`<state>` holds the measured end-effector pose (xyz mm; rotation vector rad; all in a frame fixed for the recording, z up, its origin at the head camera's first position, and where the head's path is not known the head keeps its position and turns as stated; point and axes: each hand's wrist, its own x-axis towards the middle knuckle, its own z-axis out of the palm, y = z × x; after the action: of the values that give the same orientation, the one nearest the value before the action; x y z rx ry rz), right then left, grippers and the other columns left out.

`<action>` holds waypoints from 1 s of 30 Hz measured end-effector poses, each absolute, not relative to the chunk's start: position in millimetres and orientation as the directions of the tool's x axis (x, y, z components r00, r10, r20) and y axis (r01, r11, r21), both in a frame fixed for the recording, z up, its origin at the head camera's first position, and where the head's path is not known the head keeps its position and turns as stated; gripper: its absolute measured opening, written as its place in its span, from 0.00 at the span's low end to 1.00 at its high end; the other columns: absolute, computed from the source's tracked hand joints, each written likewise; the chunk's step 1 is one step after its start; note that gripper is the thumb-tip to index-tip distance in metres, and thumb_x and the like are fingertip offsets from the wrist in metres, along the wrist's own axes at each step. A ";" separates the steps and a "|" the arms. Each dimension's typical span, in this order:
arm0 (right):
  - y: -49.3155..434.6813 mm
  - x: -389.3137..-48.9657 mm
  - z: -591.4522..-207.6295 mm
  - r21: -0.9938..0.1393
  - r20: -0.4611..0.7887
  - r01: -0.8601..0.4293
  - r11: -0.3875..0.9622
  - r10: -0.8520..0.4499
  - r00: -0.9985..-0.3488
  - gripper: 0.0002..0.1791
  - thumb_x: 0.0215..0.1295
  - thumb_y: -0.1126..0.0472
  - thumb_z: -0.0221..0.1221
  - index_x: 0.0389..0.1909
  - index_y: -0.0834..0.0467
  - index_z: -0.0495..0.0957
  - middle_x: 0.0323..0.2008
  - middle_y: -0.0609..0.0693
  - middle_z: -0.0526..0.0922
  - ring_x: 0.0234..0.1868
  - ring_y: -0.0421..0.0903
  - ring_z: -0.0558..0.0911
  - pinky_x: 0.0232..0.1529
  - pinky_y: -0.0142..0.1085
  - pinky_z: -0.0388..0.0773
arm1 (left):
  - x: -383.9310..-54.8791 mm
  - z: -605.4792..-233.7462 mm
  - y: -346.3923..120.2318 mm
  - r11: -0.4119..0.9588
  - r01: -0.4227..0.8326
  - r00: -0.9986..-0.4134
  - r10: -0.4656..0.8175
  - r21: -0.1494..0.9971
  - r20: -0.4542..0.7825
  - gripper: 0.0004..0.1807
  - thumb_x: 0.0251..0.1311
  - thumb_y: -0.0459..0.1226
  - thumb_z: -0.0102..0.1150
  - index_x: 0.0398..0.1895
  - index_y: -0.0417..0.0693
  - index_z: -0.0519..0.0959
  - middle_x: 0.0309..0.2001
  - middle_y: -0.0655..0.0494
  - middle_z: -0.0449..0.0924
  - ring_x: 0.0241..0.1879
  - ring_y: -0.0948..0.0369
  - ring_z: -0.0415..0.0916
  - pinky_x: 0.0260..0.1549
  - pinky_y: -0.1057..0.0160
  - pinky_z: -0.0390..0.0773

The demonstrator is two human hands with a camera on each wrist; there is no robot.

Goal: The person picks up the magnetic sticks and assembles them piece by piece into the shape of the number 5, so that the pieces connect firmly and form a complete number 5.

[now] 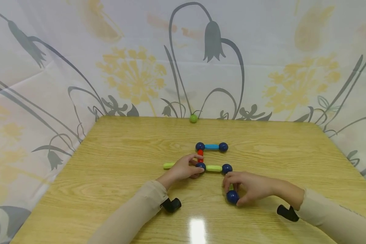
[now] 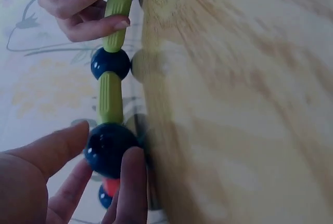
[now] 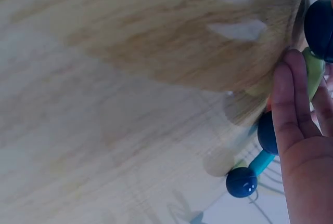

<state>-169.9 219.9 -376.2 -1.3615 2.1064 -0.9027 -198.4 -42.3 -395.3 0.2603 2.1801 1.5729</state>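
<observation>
A chain of dark blue balls and coloured magnetic rods lies on the wooden table. My left hand (image 1: 183, 167) holds a middle ball (image 2: 108, 154) between thumb and fingers. From that ball a red rod (image 1: 200, 155) runs back to another ball (image 1: 200, 146), then a light blue rod (image 1: 211, 146) and an end ball (image 1: 223, 147). To the right, a yellow-green rod (image 1: 214, 168) leads to a corner ball (image 1: 227, 168). My right hand (image 1: 251, 187) grips a second yellow-green rod (image 2: 118, 16) below that corner, with the thumb at its near end ball (image 1: 232, 197).
Another yellow-green rod (image 1: 168, 165) sticks out left of my left hand, partly hidden by it. A small green ball (image 1: 193, 118) sits at the table's back edge, against the flower-patterned cloth (image 1: 256, 84). Black wrist-worn pieces (image 1: 172, 205) show at both sleeves.
</observation>
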 end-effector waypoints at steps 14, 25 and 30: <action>222.0 -166.2 -379.8 -0.711 0.040 -0.649 0.269 -0.907 -0.420 0.21 0.50 0.67 0.68 0.46 0.53 0.76 0.53 0.57 0.70 0.42 0.38 0.75 0.39 0.34 0.78 | -198.8 -377.2 -108.4 0.540 0.141 -0.940 0.337 0.830 -0.060 0.13 0.53 0.35 0.66 0.43 0.44 0.81 0.38 0.54 0.77 0.35 0.58 0.71 0.27 0.62 0.74; 226.0 -165.4 -372.9 -0.595 0.105 -0.707 0.381 -0.836 -0.539 0.21 0.50 0.56 0.70 0.46 0.51 0.76 0.49 0.52 0.71 0.47 0.46 0.73 0.47 0.41 0.74 | -202.5 -389.2 -128.6 0.677 0.169 -0.927 0.356 0.716 -0.117 0.15 0.52 0.34 0.67 0.45 0.48 0.82 0.48 0.54 0.77 0.47 0.54 0.72 0.48 0.55 0.73; 229.9 -164.3 -375.5 -0.560 0.087 -0.676 0.479 -0.778 -0.623 0.21 0.48 0.52 0.71 0.44 0.45 0.77 0.54 0.53 0.67 0.54 0.53 0.67 0.49 0.50 0.70 | -203.0 -390.2 -127.9 0.683 0.177 -0.929 0.353 0.709 -0.109 0.13 0.54 0.31 0.65 0.44 0.47 0.82 0.43 0.55 0.79 0.41 0.58 0.74 0.42 0.58 0.75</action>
<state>-164.3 229.9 -375.5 -1.2643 2.5434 -0.8415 -203.0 -127.9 -390.2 0.4261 2.6593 1.0831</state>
